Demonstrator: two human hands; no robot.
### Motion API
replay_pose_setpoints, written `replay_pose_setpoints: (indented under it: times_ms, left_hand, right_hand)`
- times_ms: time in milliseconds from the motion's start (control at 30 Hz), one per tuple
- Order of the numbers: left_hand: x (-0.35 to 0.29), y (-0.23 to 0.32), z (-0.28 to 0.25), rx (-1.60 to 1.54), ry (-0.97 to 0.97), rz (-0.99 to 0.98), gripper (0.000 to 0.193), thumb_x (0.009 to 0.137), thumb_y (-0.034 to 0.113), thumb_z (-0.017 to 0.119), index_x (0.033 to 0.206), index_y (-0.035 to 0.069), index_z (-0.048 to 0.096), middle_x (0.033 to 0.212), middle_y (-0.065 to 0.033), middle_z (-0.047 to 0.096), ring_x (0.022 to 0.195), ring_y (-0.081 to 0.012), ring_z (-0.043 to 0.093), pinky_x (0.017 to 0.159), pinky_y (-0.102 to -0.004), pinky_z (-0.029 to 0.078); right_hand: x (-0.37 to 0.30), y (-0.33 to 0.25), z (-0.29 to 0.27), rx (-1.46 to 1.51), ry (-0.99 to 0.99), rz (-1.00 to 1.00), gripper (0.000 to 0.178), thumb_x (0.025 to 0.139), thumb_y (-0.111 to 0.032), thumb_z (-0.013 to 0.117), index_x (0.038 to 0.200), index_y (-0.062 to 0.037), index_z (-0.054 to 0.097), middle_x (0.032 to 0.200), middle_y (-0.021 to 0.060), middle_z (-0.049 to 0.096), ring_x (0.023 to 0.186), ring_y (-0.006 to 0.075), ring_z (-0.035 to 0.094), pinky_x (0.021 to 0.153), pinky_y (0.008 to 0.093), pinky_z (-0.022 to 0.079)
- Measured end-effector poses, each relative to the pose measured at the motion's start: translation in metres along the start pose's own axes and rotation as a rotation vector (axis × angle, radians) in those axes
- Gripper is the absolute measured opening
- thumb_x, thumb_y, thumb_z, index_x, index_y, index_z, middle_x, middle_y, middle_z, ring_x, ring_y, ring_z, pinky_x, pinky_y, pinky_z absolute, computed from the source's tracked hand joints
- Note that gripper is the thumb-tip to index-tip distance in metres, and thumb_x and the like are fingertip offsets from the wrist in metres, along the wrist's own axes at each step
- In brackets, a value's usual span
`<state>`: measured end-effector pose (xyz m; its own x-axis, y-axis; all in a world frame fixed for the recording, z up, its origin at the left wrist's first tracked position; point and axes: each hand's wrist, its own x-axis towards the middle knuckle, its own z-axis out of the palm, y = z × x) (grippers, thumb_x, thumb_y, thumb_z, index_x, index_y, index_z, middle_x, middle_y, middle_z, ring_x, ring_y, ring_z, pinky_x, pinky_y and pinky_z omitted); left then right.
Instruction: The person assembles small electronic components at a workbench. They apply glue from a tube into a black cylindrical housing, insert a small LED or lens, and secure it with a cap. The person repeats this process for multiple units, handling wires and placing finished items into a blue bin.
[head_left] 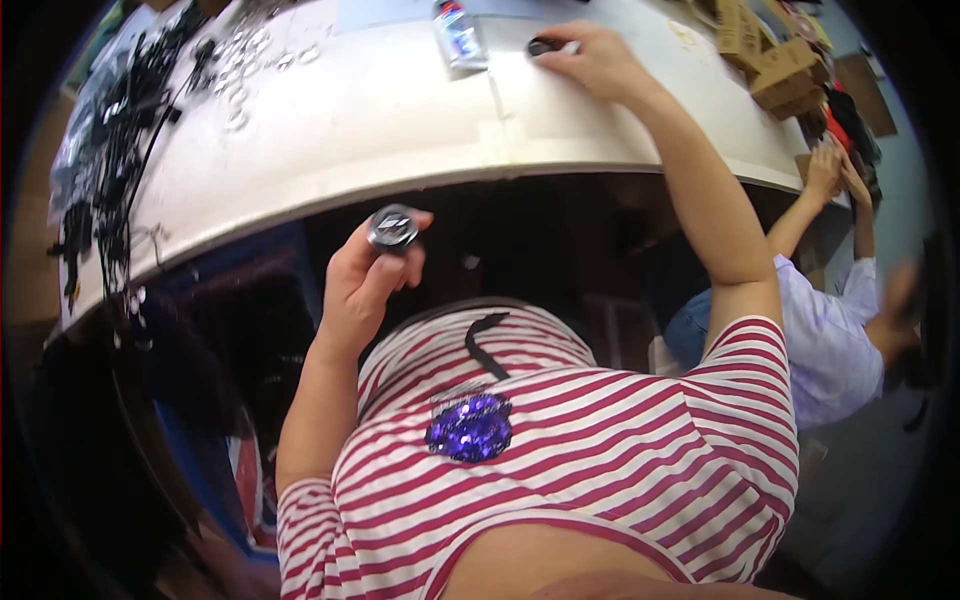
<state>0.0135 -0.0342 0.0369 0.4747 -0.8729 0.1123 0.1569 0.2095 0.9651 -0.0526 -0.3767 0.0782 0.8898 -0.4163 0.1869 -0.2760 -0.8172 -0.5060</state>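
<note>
My left hand (362, 275) is raised in front of the table's near edge, its fingers closed round a round black piece with a shiny, glassy top (393, 229). What kind of part it is, I cannot make out. Over the far part of the white table (380, 120) my right arm reaches out. Between the fingertips of my right hand (597, 62) is a small dark round piece (541, 47), too blurred to name. Left of that hand lies a clear packet or tube with a red and blue end (460, 38).
Black cables (115, 130) hang in a bundle over the table's left end, beside scattered silvery rings (240, 65). Brown cardboard boxes (785, 75) are stacked at the far right. A co-worker in a pale top (825, 340) sits to my right, hands at the table's end.
</note>
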Motion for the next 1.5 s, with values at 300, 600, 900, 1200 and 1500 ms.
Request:
replay_pose_setpoints:
  times_ms: [300, 600, 900, 1200, 1500]
  left_hand:
    - [-0.015, -0.003, 0.006, 0.073, -0.057, -0.058, 0.030, 0.088, 0.023, 0.051, 0.110, 0.002, 0.053, 0.071, 0.0006, 0.051, 0.064, -0.0052, 0.043, 0.057, -0.0179, 0.033]
    - [-0.026, -0.006, 0.007, 0.104, -0.119, -0.091, 0.019, 0.084, 0.011, 0.052, 0.100, 0.002, 0.054, 0.073, -0.0001, 0.051, 0.065, -0.0072, 0.045, 0.061, -0.0207, 0.038]
    - [-0.031, 0.003, 0.013, 0.178, -0.003, -0.030, 0.016, 0.082, 0.014, 0.060, 0.094, 0.004, 0.058, 0.069, -0.0003, 0.055, 0.061, -0.0071, 0.050, 0.055, -0.0210, 0.040]
    - [-0.029, 0.009, 0.020, 0.380, 0.010, 0.047, 0.024, 0.078, 0.012, 0.065, 0.098, 0.002, 0.058, 0.073, -0.0082, 0.060, 0.065, -0.0144, 0.057, 0.060, -0.0250, 0.045]
    - [-0.027, 0.003, 0.017, 0.373, -0.002, -0.009, 0.024, 0.078, 0.006, 0.063, 0.101, 0.001, 0.057, 0.081, -0.0042, 0.063, 0.076, -0.0101, 0.061, 0.070, -0.0230, 0.049]
  right_hand:
    - [-0.091, -0.144, 0.010, 0.515, -0.331, -0.333, 0.036, 0.068, -0.003, 0.069, 0.103, -0.0052, 0.063, 0.078, -0.0016, 0.053, 0.058, 0.0033, 0.038, 0.053, 0.0189, 0.032]
    - [-0.112, -0.154, 0.025, 0.361, -0.300, -0.434, 0.031, 0.072, -0.013, 0.070, 0.101, -0.0071, 0.064, 0.078, 0.0019, 0.058, 0.060, 0.0098, 0.047, 0.053, 0.0215, 0.039]
    - [-0.115, -0.163, 0.026, 0.291, -0.278, -0.479, 0.036, 0.071, -0.015, 0.071, 0.105, -0.0087, 0.063, 0.084, 0.0061, 0.060, 0.062, 0.0136, 0.051, 0.054, 0.0243, 0.041]
    - [-0.121, -0.165, 0.022, 0.074, -0.204, -0.449, 0.040, 0.064, -0.043, 0.071, 0.076, -0.0070, 0.059, 0.060, 0.0036, 0.055, 0.055, 0.0190, 0.054, 0.048, 0.0292, 0.041]
    - [-0.123, -0.170, 0.013, 0.030, -0.248, -0.414, 0.037, 0.067, -0.033, 0.072, 0.090, -0.0063, 0.060, 0.067, 0.0053, 0.057, 0.055, 0.0201, 0.054, 0.051, 0.0282, 0.043]
